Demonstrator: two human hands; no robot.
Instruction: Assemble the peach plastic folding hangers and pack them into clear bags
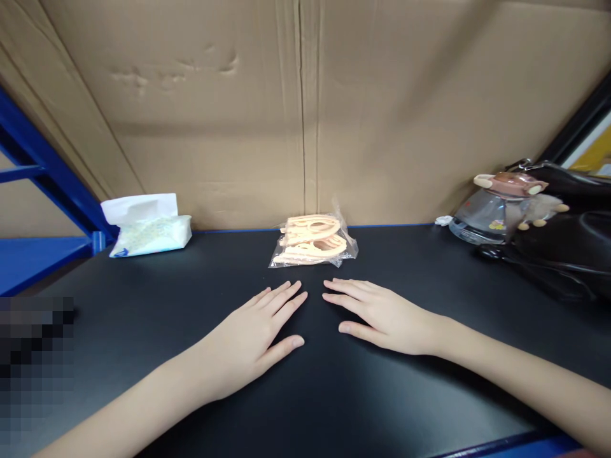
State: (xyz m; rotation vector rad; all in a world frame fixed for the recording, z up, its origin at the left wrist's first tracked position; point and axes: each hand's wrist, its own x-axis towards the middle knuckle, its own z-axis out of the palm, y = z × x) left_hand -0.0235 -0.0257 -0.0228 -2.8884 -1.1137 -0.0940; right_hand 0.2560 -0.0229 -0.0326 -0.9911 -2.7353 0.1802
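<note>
Fingers (281, 299) of your left hand (252, 334) lie flat and straight on the black tabletop (157, 318), palm down, close together, thumb splayed toward the middle, holding nothing. Your right hand (382, 315) mirrors it: fingers (351, 291) extended, loosely together, palm down, empty. The two sets of fingertips point inward and nearly meet, with a narrow gap of bare tabletop between them. Note the clear bag (312, 242) of peach-coloured plastic pieces: it lies straight ahead of that gap, near the fingertips but not touching them, and just short of the cardboard wall (405, 127) at the back. Its long axis runs left to right across your view, slightly tilted, with a loose flap of film sticking up at its right end. Neither hand is clearly nearer; the bag sits about centred on both. Nothing lies between fingertips and bag. A tissue pack (146, 226) rests well off to the left by the blue rack (42, 172). A glass jug (482, 216) with a toy-like lid lies tilted at the far right against a black bag (568, 254), well apart from both hands.
</note>
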